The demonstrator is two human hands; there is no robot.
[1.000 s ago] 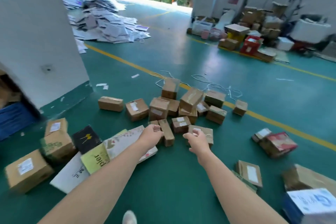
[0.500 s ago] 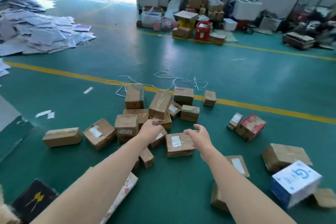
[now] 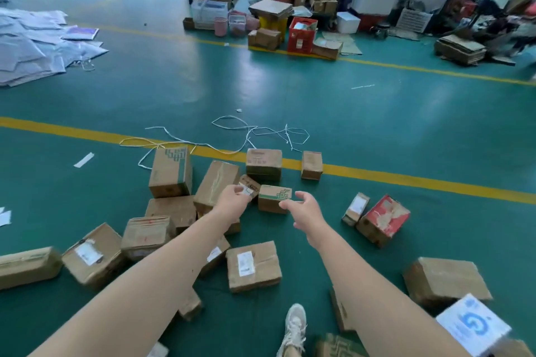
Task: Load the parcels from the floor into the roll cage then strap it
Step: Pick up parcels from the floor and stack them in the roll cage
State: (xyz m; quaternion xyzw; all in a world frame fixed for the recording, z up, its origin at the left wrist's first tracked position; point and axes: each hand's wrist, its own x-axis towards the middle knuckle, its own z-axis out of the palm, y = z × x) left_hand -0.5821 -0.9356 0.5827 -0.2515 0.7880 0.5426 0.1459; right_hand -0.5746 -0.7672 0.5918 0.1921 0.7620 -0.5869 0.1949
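Observation:
Several cardboard parcels lie scattered on the green floor. Among them are a tall box (image 3: 171,172), a leaning box (image 3: 216,182), a small green-printed box (image 3: 274,198) and a flat labelled box (image 3: 253,265). Both my bare arms reach out over the pile. My left hand (image 3: 232,200) has loosely curled fingers in front of a small labelled box (image 3: 251,184); contact cannot be told. My right hand (image 3: 307,209) hangs with fingers spread just right of the green-printed box, holding nothing. No roll cage is clearly in view.
White strapping cord (image 3: 255,130) lies tangled across a yellow floor line (image 3: 406,180). A red box (image 3: 383,220), a large brown box (image 3: 446,278) and a white-blue box (image 3: 472,324) lie to the right. Stacked cartons and crates (image 3: 290,9) line the far wall. My shoe (image 3: 294,327) is below.
The view has swung right and moved closer to the pile. Both hands have travelled farther forward over the parcels, and the right hand's fingers have spread.

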